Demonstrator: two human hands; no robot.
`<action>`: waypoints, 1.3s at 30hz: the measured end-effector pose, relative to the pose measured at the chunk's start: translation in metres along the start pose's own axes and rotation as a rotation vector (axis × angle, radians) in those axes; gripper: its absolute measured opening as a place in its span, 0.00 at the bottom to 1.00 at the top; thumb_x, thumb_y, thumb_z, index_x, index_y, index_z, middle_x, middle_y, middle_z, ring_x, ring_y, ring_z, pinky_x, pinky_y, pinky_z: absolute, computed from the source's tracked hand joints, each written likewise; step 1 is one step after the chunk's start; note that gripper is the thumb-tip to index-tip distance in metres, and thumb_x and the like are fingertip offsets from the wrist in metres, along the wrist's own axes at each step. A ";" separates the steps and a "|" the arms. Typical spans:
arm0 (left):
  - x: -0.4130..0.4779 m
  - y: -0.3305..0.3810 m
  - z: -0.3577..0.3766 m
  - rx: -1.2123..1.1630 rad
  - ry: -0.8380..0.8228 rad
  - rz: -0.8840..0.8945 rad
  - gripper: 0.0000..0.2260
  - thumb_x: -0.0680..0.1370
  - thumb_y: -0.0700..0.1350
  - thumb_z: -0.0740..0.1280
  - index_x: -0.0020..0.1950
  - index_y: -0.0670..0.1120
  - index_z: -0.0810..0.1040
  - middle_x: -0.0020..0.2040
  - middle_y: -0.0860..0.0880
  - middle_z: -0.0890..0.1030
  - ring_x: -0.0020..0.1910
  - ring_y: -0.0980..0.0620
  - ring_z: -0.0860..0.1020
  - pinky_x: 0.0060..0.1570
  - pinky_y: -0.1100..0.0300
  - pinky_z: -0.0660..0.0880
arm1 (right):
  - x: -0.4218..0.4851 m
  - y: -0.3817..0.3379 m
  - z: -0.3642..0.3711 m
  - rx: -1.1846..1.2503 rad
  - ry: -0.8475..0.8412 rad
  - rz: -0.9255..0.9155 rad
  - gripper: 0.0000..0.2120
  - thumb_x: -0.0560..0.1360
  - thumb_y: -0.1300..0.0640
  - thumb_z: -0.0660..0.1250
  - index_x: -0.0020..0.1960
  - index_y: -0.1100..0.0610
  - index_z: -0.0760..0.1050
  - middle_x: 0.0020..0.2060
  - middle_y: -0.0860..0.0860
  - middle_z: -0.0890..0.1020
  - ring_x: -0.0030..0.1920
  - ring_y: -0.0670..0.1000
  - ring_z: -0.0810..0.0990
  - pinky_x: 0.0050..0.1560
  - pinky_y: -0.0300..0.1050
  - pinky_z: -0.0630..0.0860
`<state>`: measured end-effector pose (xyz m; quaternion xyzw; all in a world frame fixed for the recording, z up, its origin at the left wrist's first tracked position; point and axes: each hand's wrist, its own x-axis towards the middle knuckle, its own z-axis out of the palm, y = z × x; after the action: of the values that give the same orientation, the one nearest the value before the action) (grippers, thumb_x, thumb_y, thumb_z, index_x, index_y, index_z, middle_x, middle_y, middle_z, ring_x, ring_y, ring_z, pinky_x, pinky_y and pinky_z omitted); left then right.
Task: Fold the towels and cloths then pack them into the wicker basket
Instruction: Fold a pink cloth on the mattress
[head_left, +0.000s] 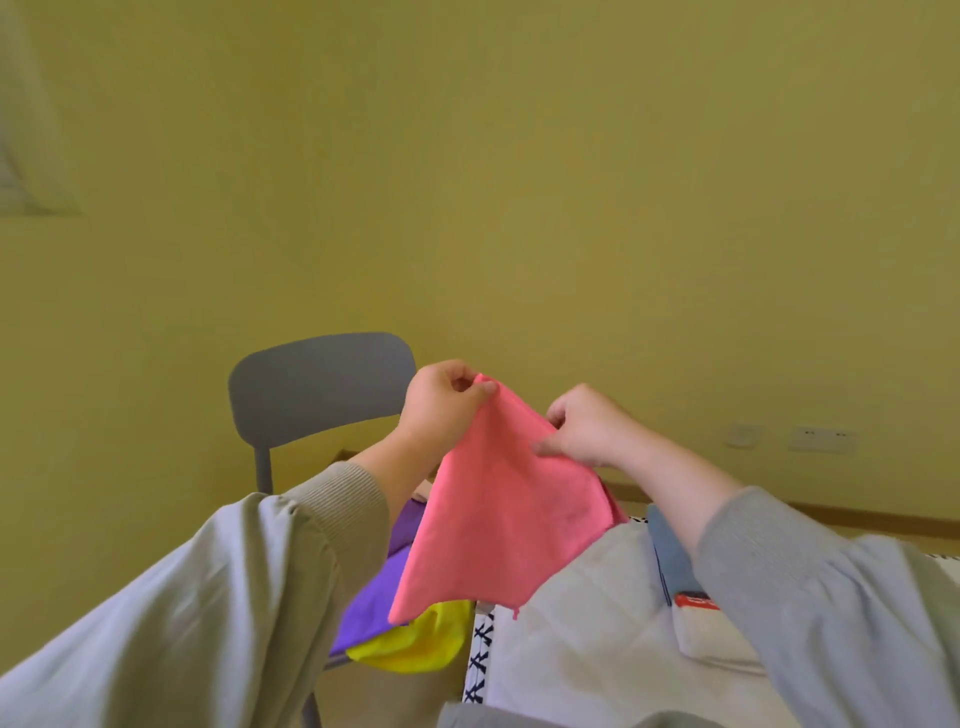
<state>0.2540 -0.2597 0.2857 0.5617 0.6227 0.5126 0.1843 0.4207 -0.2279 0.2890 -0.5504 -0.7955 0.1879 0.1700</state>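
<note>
Yellow-green wall (571, 182) and a grey chair (317, 384) fill the background. The left hand (441, 410) pinches the top corner of the pink cloth (498, 519) between curled fingers (480, 387). The right hand (592, 428) pinches its edge just beside. Below the fingers it hangs over a purple cloth (374, 597) and a yellow cloth (415, 639).

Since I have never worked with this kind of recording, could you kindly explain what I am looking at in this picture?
No machine here: a person wears a camera on the head, so the one picture looks forward and down at what they are doing. The left hand pinches the top corner of a pink cloth, and the right hand pinches its edge, holding it up. Below it are a purple cloth and a yellow cloth; to the right, a pale cloth lies on a patterned surface. A grey chair stands by the wall.
</note>
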 end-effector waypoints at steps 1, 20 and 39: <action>0.000 0.001 -0.005 0.010 0.025 0.010 0.05 0.77 0.44 0.68 0.42 0.45 0.78 0.32 0.54 0.72 0.30 0.57 0.69 0.28 0.66 0.65 | -0.003 0.001 -0.003 -0.044 -0.028 0.023 0.16 0.68 0.58 0.73 0.27 0.57 0.69 0.23 0.50 0.69 0.26 0.49 0.65 0.27 0.42 0.60; -0.015 -0.019 -0.056 -0.115 0.204 -0.152 0.08 0.77 0.45 0.68 0.38 0.46 0.76 0.33 0.52 0.75 0.32 0.53 0.71 0.36 0.60 0.69 | -0.022 0.013 -0.022 0.901 0.055 0.156 0.07 0.78 0.66 0.62 0.41 0.59 0.73 0.34 0.53 0.80 0.29 0.47 0.80 0.30 0.40 0.77; -0.004 -0.058 -0.017 0.181 -0.030 -0.238 0.17 0.76 0.48 0.68 0.30 0.43 0.70 0.27 0.47 0.69 0.29 0.48 0.68 0.35 0.57 0.69 | -0.013 0.069 0.009 0.839 -0.090 0.295 0.10 0.78 0.64 0.59 0.39 0.57 0.71 0.21 0.49 0.70 0.18 0.45 0.67 0.20 0.31 0.62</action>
<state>0.2124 -0.2618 0.2421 0.5057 0.7259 0.4203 0.2018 0.4766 -0.2192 0.2472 -0.5329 -0.5699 0.5403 0.3152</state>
